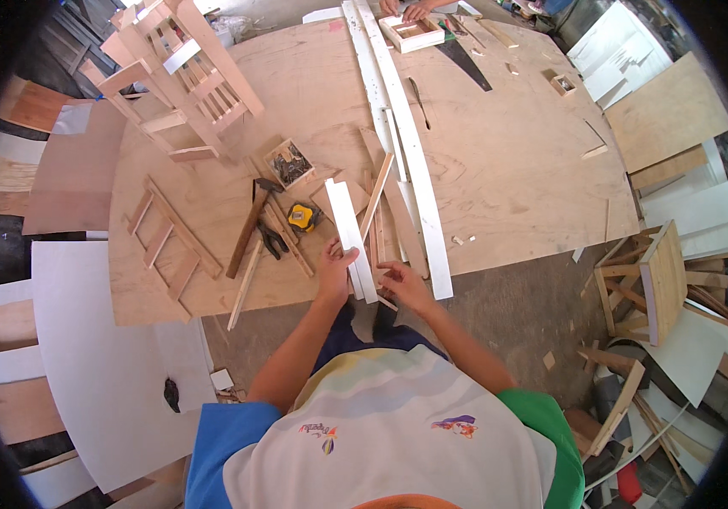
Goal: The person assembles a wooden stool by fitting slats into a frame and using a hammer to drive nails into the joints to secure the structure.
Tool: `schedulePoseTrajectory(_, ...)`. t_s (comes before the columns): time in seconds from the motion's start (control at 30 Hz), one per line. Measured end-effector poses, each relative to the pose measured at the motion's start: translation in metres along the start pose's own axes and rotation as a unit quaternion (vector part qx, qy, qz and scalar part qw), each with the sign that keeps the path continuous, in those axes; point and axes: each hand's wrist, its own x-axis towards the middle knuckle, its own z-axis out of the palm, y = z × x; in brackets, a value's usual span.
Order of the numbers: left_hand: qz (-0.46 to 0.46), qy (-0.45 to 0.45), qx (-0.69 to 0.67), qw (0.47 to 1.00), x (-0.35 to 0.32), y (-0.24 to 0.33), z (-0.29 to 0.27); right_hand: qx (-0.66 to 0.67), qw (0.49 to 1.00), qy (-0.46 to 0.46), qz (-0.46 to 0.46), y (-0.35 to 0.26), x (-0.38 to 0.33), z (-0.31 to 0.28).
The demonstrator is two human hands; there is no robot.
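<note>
Downward from the head camera, a broad wooden table [517, 187] fills the middle of the scene. Left of its centre sits a small open wooden box [303, 178], heaped with dark metal nails or screws [291, 159]. Toward the far right is a smaller box [568, 89]; something lies inside, too small to identify. At the far edge stands a shallow pale wooden frame [422, 44], box-like, and I cannot tell whether it has a bottom. Another person's hands [417, 10] are at its back, cut off by the top of the view, with a handsaw [464, 64] just beside the frame.

Fisheye darkness swallows the corners, and the wood stacked at both sides is partly lost in it. The hammer [248, 229], pliers [272, 241] and yellow tape measure [302, 217] lie close together, near the nail box.

At the near edge, the wearer's left hand [334, 270] grips a white wooden piece [348, 225], thumb over its face, fingers mostly hidden. The piece points away from the body, left of some thin wooden strips and long white boards [419, 182]. The right hand [406, 287] is just beside its near end, fingers loosely curled; whether they pinch anything I cannot tell.
</note>
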Motion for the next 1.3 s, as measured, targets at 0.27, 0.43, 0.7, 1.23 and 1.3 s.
schedulePoseTrajectory(0.27, -0.007, 0.046, 0.004, 0.999, 0.024, 0.033, -0.047, -0.219, 0.956, 0.194, -0.011, 0.009, 0.106, -0.049)
schedulePoseTrajectory(0.43, -0.011, 0.084, 0.006, 0.996, 0.037, 0.057, -0.053, -0.341, 0.896, 0.284, 0.027, -0.012, 0.183, -0.089)
schedulePoseTrajectory(0.7, -0.016, 0.054, 0.029, 0.998, 0.068, 0.083, -0.080, -0.479, 0.810, 0.312, 0.132, -0.031, 0.242, -0.101)
schedulePoseTrajectory(1.23, 0.012, 0.057, 0.001, 0.998, 0.076, 0.128, -0.074, -0.126, 0.913, 0.373, -0.109, -0.053, 0.162, -0.056)
schedulePoseTrajectory(1.3, 0.009, 0.035, 0.000, 0.999, 0.077, 0.125, -0.071, -0.087, 0.928, 0.332, -0.146, -0.053, 0.133, -0.025)
